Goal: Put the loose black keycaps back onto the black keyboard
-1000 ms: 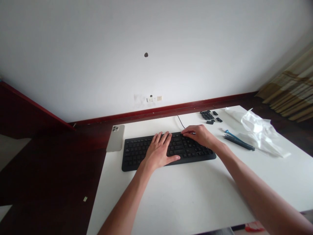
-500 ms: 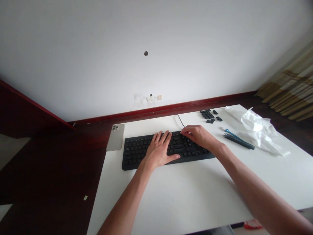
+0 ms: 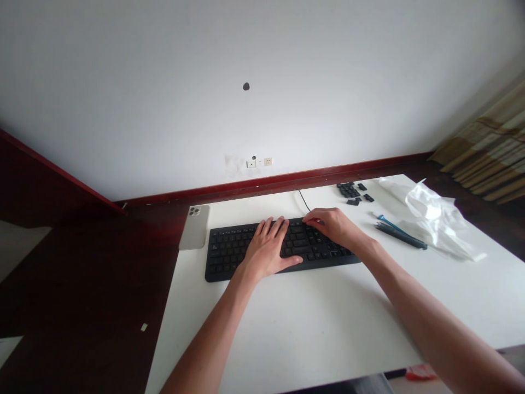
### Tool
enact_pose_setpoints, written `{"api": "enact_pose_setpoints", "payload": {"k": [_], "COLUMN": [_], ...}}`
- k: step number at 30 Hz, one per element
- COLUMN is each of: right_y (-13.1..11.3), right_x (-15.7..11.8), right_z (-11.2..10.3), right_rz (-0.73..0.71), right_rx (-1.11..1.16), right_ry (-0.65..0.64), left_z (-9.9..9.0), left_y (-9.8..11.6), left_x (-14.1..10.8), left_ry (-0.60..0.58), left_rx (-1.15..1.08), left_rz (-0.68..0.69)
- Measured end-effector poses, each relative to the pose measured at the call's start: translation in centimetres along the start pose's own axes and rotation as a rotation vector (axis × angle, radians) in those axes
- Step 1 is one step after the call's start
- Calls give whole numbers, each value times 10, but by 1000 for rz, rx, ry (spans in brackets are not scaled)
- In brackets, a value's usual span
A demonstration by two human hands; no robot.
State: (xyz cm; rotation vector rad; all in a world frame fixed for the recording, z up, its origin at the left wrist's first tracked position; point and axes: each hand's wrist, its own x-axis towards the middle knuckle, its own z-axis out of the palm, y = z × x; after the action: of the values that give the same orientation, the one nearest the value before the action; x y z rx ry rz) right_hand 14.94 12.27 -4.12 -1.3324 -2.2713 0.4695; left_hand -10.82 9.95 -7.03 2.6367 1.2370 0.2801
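A black keyboard [image 3: 229, 249] lies across the white table. My left hand [image 3: 268, 246] rests flat over its middle, fingers spread and thumb stretched to the right. Toward the keyboard's upper right edge, my right hand [image 3: 330, 224] is bent with thumb and fingertips pressed together against the keys. Whatever might be pinched there is too small to make out. Part of the number pad is hidden under the right hand. Several loose black keycaps [image 3: 348, 190] lie on the table beyond the right hand, some in a tight cluster and others scattered.
A phone [image 3: 195, 227] lies at the table's left edge. On the right are a blue-handled brush [image 3: 388, 221], a dark slender bundle [image 3: 402, 236] and a crumpled white plastic bag [image 3: 437, 219]. The keyboard's cable [image 3: 304, 200] runs off the far edge of the white table [image 3: 320, 323].
Both hands keep practically the same pose on the keyboard. The camera view has shifted very slightly.
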Motion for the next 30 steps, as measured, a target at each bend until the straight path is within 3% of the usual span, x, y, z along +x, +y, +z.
{"api": "enact_pose_setpoints", "payload": {"k": [15, 25, 30], "right_y": [-4, -21, -31], "right_x": [2, -9, -14], "right_z": [0, 7, 13], "right_rz": [2, 39, 104], "right_rx": [-37, -326, -362], "right_ry": [-8, -14, 0], "left_z": [0, 1, 0], "left_y": [0, 0, 1], "left_x": [0, -1, -1], "left_ry": [-9, 11, 17], "left_rx": [7, 0, 5], "left_rz": [-1, -2, 1]}}
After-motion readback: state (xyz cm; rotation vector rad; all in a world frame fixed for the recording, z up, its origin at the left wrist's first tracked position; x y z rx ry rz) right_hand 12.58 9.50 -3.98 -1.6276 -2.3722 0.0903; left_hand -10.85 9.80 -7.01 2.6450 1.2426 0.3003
